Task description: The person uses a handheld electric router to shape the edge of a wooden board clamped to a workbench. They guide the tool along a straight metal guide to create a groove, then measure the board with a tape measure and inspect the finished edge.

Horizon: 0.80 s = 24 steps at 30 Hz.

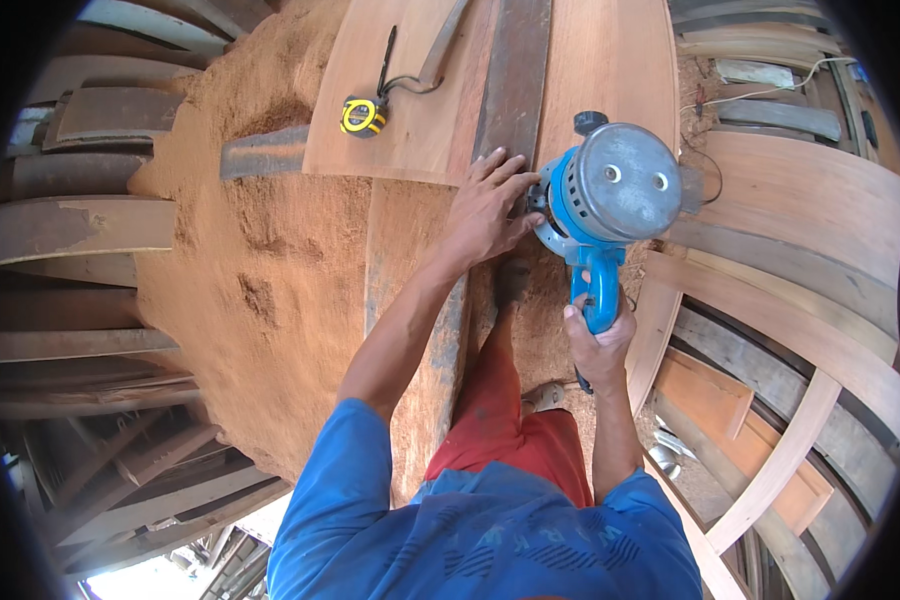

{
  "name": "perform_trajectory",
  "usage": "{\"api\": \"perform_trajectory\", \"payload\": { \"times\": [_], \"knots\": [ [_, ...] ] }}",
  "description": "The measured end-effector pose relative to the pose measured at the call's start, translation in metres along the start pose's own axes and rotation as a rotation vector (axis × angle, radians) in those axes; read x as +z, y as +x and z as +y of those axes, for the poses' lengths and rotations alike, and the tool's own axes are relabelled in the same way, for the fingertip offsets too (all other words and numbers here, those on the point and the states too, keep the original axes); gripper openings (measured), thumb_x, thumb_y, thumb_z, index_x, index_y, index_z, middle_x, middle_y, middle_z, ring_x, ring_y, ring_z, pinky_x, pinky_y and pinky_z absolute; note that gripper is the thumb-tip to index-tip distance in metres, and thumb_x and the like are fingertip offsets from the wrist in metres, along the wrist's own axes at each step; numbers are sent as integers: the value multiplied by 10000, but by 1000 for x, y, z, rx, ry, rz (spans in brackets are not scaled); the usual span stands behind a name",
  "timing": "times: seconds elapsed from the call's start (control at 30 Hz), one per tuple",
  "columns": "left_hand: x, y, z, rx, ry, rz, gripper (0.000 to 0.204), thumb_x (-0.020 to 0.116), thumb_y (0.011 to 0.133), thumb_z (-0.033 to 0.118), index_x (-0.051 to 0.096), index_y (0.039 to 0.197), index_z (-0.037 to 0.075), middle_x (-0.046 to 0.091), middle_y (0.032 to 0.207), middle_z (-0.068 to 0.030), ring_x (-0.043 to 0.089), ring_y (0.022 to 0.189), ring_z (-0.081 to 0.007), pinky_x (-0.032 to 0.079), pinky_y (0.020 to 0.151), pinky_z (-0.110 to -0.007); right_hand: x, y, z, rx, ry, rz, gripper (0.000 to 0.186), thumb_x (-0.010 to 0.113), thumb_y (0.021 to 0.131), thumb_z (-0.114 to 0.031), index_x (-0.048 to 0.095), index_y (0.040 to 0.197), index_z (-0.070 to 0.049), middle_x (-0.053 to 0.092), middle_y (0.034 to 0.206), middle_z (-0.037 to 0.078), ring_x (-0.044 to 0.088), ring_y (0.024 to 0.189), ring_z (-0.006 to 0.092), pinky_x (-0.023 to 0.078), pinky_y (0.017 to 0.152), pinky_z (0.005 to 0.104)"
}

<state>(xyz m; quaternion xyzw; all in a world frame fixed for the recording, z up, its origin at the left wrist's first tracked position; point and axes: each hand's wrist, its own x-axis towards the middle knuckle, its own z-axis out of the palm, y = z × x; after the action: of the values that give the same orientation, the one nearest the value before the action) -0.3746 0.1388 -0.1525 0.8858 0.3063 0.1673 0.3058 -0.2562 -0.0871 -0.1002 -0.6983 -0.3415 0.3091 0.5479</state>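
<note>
My right hand [602,338] is wrapped round the blue rear handle of a power tool [625,182] that looks like a router, with a round grey motor cap and a black knob. The tool stands at the near end of the boards. My left hand [490,208] lies spread beside it, fingers on a dark narrow board [515,85], thumb close to the tool's metal base; whether the thumb touches it I cannot tell. The tool's cutting end is hidden beneath its body. A yellow and black tape measure [363,116] lies on the wide reddish board [410,140] to the left.
A black pencil or marker [388,60] lies by the tape measure, next to a thin curved wooden strip [443,42]. Sawdust [240,270] is heaped on the left. Stacked planks [80,225] line the left side, and a wooden frame [790,450] leans at the right.
</note>
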Motion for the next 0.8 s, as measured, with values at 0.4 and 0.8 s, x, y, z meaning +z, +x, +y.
{"api": "perform_trajectory", "payload": {
  "times": [0.4, 0.8],
  "knots": [
    [18, 9, -6, 68, 46, 142, 240, 816, 865, 244, 742, 1065, 133, 477, 1581, -260, 329, 1499, -532, 244, 1240, -639, -1, 6, 11, 10, 66, -33, 429, 714, 910, -15, 626, 1330, 4, 652, 953, 27, 582, 804, 77, 497, 761, 263],
    [21, 5, -11, 94, 59, 64, 246, 776, 914, 254, 721, 1146, 194, 554, 1554, -153, 312, 1520, -523, 199, 1263, -656, 1, 2, 17, -3, 32, -12, 330, 743, 919, -41, 632, 1229, -47, 650, 874, 4, 577, 789, 61, 487, 707, 237]
  ]
}}
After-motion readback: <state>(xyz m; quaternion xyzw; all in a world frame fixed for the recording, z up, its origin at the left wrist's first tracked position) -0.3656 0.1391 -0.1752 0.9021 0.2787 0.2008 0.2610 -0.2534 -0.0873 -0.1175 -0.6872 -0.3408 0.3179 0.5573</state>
